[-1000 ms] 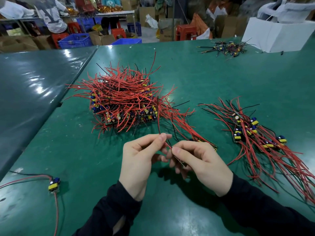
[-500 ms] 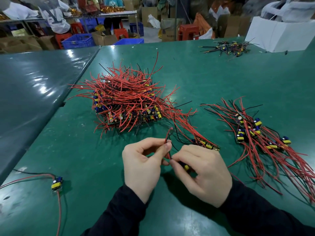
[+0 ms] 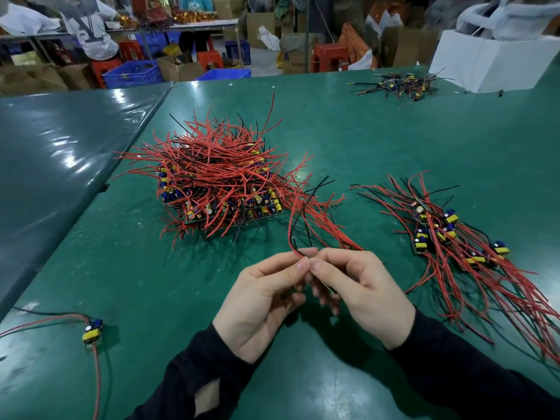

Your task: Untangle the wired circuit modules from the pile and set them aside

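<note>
The tabletop (image 3: 378, 140) is covered in a smooth, glossy green sheet that throws back soft glare, and beside it on the left lies a second, darker shiny surface (image 3: 54, 165). On the green sheet sits the pile (image 3: 218, 183), a bristling mound of thin, springy red wires with a few black ones, over flat little circuit boards studded with yellow, blue and black components. From its right edge a loose strand of red and black wires (image 3: 306, 219) trails toward the person, arching up off the sheet. The left hand (image 3: 266, 301) and the right hand (image 3: 357, 292) meet fingertip to fingertip just in front of the pile; the left pinches this strand between thumb and forefinger, and the right has its fingers curled round wires of the same strand, though whatever module hangs below is hidden behind the fingers. Black sleeves cover both wrists. To the right, well apart from the pile, lies the set-aside bunch (image 3: 454, 241), its modules clustered and its long red leads fanned out toward the near right edge. A single module (image 3: 92, 330) with a yellow block and red and black leads lies alone near the left corner. Far across the tabletop lies a small dark tangle (image 3: 400, 86) beside a white foam box (image 3: 491, 65). Beyond are cardboard boxes, blue crates and red stools.
</note>
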